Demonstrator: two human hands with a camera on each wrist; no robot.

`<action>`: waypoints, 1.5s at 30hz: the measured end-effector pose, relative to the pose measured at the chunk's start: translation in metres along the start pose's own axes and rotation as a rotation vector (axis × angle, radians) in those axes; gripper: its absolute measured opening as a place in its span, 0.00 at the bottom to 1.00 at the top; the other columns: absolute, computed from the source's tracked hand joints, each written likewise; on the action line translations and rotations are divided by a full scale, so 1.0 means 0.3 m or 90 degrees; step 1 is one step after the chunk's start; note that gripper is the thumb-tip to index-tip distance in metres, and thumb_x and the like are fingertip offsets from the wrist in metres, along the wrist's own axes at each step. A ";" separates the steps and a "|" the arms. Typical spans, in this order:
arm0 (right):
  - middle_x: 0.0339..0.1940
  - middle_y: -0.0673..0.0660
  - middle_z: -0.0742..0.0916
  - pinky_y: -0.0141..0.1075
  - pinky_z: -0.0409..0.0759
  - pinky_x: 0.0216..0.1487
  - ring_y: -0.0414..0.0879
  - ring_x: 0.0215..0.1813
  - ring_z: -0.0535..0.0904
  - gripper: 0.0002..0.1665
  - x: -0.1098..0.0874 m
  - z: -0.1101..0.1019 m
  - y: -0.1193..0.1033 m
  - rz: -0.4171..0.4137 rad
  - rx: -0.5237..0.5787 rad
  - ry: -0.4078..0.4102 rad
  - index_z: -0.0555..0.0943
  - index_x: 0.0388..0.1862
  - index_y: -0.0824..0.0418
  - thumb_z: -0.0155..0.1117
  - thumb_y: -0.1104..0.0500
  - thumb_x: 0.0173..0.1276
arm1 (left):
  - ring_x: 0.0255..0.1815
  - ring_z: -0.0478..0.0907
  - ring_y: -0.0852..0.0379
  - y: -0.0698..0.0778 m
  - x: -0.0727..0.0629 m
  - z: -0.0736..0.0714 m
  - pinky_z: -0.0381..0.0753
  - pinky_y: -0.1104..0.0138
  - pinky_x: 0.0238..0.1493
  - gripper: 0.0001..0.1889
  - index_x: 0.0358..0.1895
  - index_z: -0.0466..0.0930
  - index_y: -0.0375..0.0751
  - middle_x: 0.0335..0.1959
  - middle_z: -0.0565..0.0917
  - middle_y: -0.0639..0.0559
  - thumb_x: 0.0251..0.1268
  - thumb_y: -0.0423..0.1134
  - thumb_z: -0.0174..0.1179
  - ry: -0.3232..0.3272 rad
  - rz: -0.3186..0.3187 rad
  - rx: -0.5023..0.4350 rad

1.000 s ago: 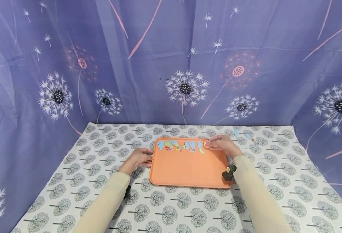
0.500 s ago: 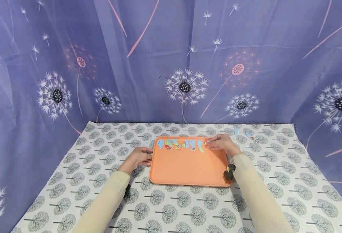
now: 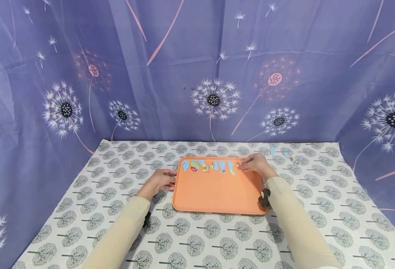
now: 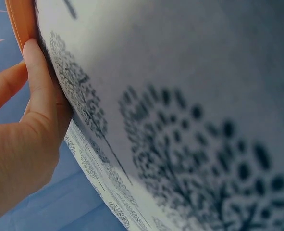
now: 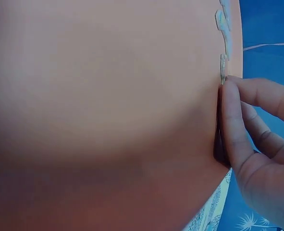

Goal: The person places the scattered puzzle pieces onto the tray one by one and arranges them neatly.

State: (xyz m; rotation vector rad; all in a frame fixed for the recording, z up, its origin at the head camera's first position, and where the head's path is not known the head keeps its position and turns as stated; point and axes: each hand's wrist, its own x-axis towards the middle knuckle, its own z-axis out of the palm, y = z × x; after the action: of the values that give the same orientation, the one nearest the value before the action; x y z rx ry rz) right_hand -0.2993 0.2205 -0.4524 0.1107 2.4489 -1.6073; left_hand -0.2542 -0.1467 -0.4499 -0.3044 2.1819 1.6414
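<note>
An orange tray (image 3: 217, 194) lies on the tablecloth with a row of flat, irregular puzzle pieces (image 3: 222, 166), blue, green, yellow and red, along its far edge. My left hand (image 3: 160, 180) holds the tray's left side, thumb and a finger at the orange rim (image 4: 21, 21) in the left wrist view. At the row's right end, near the far right corner, my right hand (image 3: 258, 164) pinches a red puzzle piece (image 3: 239, 166). This piece (image 5: 219, 134) looks dark and edge-on in the right wrist view, partly hidden by the thumb.
Several small blue pieces (image 3: 287, 154) lie on the tree-print tablecloth (image 3: 201, 243) beyond the tray, at right. A black wrist device (image 3: 264, 198) sits under the right sleeve, over the tray's right edge. A purple dandelion-print curtain (image 3: 170, 97) stands behind the table.
The right fingers shift the red piece slightly at the end of the row. The left hand stays at the tray's side. The head view tilts a little.
</note>
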 end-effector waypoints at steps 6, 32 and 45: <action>0.40 0.70 0.86 0.37 0.88 0.44 0.49 0.35 0.87 0.19 0.006 -0.018 0.013 -0.019 0.025 -0.026 0.76 0.49 0.82 0.65 0.74 0.60 | 0.26 0.81 0.56 0.003 -0.003 0.002 0.89 0.67 0.33 0.21 0.60 0.75 0.33 0.31 0.83 0.40 0.63 0.26 0.60 0.002 -0.005 0.013; 0.62 0.56 0.77 0.52 0.66 0.71 0.29 0.47 0.78 0.41 -0.087 -0.450 0.127 -0.034 0.034 0.098 0.62 0.72 0.67 0.60 0.44 0.70 | 0.24 0.81 0.57 0.006 -0.006 0.003 0.89 0.68 0.32 0.20 0.59 0.76 0.33 0.30 0.83 0.40 0.63 0.26 0.60 0.008 -0.015 0.017; 0.37 0.27 0.77 0.59 0.62 0.71 0.27 0.43 0.69 0.39 -0.121 -0.533 0.248 -0.013 0.006 0.173 0.63 0.71 0.66 0.58 0.45 0.71 | 0.21 0.81 0.58 -0.001 0.001 0.006 0.89 0.67 0.30 0.20 0.59 0.76 0.33 0.30 0.84 0.40 0.62 0.26 0.60 0.005 -0.004 0.013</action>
State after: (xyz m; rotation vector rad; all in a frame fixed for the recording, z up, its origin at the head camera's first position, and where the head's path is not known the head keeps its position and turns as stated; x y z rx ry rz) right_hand -0.2719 0.3984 -0.4502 0.3268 2.6488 -1.7126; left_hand -0.2540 -0.1452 -0.4506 -0.3126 2.1994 1.6166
